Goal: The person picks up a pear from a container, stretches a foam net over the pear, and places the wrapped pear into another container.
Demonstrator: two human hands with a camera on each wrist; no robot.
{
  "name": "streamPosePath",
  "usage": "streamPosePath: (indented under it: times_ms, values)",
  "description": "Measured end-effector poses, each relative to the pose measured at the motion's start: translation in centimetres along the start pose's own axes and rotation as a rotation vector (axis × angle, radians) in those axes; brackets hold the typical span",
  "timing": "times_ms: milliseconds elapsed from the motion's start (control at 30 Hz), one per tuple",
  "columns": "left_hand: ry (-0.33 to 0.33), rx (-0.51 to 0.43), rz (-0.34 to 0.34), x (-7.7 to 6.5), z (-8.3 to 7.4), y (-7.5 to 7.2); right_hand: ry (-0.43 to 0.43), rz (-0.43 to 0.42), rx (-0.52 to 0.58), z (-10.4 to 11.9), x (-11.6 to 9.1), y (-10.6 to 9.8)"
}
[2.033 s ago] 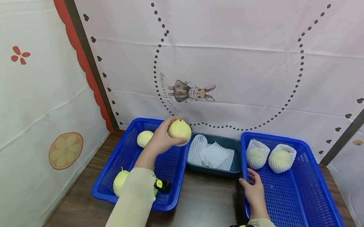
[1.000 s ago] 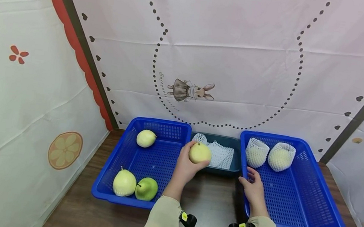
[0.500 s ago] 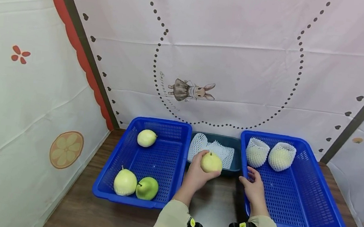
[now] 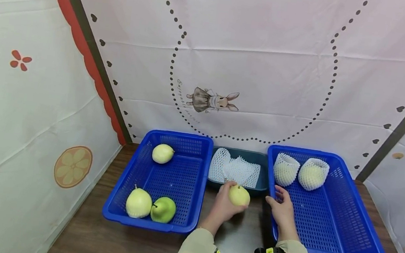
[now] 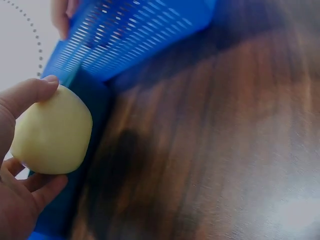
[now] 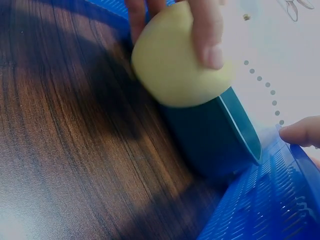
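Observation:
My left hand (image 4: 224, 205) holds a pale yellow pear (image 4: 239, 196) between thumb and fingers, stem up, over the table in front of a dark teal box (image 6: 200, 135). In the left wrist view, the thumb lies on one side of the pear (image 5: 55, 132) and fingertips on the other. White foam nets (image 4: 239, 169) lie in that box. My right hand (image 4: 284, 212) grips the left rim of the right blue basket (image 4: 328, 213), with the thumb outside. Two pears in foam nets (image 4: 313, 174) sit at the back of this basket.
The left blue basket (image 4: 184, 183) has a yellow pear (image 4: 163, 154) at the back, and another yellow pear (image 4: 138, 203) beside a green pear (image 4: 163, 210) at the front. A printed cloth (image 4: 268, 84) stands behind. The tabletop (image 4: 246, 233) is dark wood.
My left hand has carried the pear from above the left basket rightward and toward me, past the teal box's front. My right hand has stayed on the basket rim.

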State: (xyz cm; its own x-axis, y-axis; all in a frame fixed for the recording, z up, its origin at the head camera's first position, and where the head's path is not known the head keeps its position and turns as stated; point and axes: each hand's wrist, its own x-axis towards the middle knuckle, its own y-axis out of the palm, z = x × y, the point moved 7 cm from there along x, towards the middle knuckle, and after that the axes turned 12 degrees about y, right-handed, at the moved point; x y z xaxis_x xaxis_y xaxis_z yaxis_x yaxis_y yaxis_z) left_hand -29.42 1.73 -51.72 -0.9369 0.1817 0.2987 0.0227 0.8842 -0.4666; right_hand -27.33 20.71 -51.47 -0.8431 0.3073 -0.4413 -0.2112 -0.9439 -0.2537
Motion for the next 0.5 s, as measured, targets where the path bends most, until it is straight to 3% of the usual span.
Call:
streamPosePath:
  times_ms: [167,500]
  values:
    - [0.020,0.032,0.047,-0.6,0.9,0.9,0.002,-0.005,0.007,-0.1,0.1,0.0]
    - [-0.028,0.023,0.120,-1.4,2.2,2.0,-0.015,-0.008,-0.001,0.0,0.1,0.0]
